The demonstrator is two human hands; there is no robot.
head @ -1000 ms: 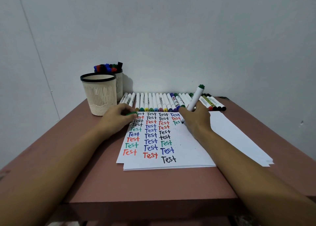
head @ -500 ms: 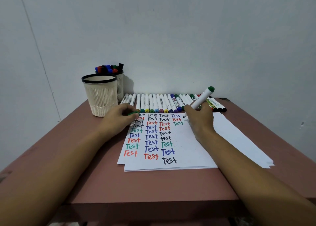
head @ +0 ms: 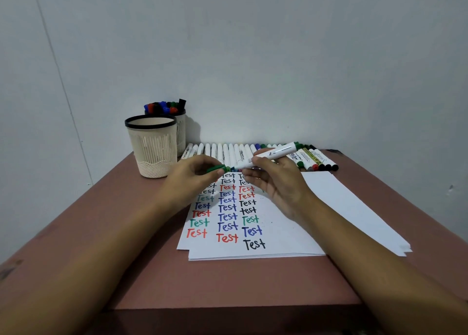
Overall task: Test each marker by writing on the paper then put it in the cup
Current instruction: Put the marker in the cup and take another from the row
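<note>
Here, in the head view, the left hand [head: 193, 180] pinches a green cap [head: 216, 168] between thumb and curled fingers. The right hand [head: 278, 185] grips the green marker [head: 274, 153] by its white barrel, fingers curled round it, holding it nearly level above the top of the paper [head: 286, 230]. The marker's tip points left, just beside the cap; whether they touch is unclear. The cup [head: 152, 147] stands on the table [head: 121, 246], left of both hands. Behind it a second cup [head: 181, 129] holds markers, and a row of markers [head: 222, 153] lies beyond the paper.
</note>
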